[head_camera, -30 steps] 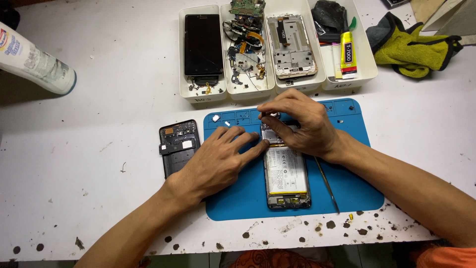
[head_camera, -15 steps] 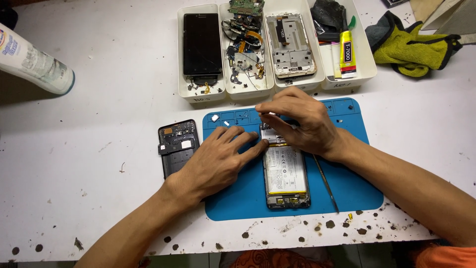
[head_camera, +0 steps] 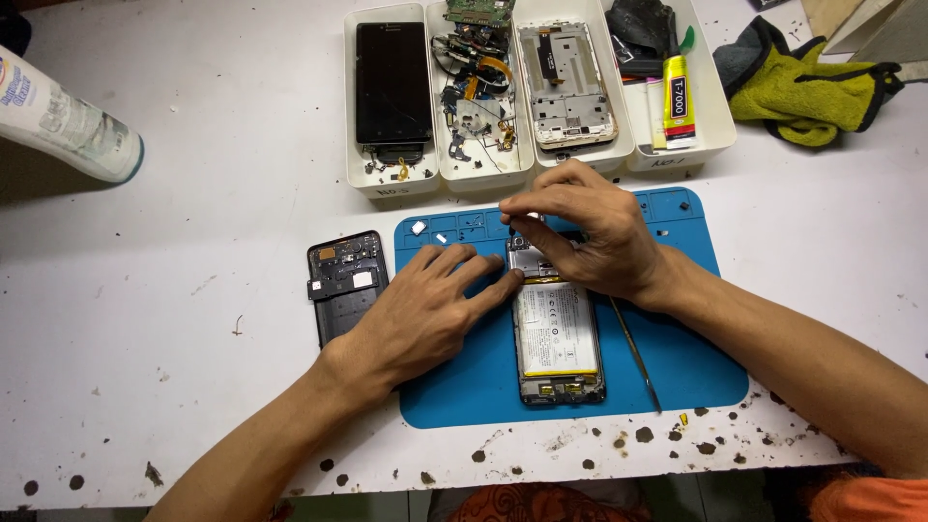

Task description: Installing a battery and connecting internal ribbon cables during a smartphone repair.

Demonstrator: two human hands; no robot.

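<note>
An opened phone (head_camera: 558, 338) with its white battery showing lies lengthwise on a blue work mat (head_camera: 677, 358). My left hand (head_camera: 425, 309) rests flat on the mat, fingertips pressing the phone's left edge. My right hand (head_camera: 590, 232) hovers over the phone's top end, thumb and forefinger pinched on a tiny pale part; what the part is cannot be made out. A thin metal tool (head_camera: 635, 353) lies on the mat right of the phone. The black back cover (head_camera: 343, 280) lies on the white table left of the mat.
Several white trays (head_camera: 391, 184) stand behind the mat with a black phone (head_camera: 391, 82), loose parts (head_camera: 474, 92), a bare frame (head_camera: 565, 87) and a glue tube (head_camera: 678, 97). A green glove (head_camera: 812, 87) lies far right, a white bottle (head_camera: 63, 121) far left.
My right hand has shifted slightly over the phone's top end, fingers still pinched. My left hand stays put on the phone's edge.
</note>
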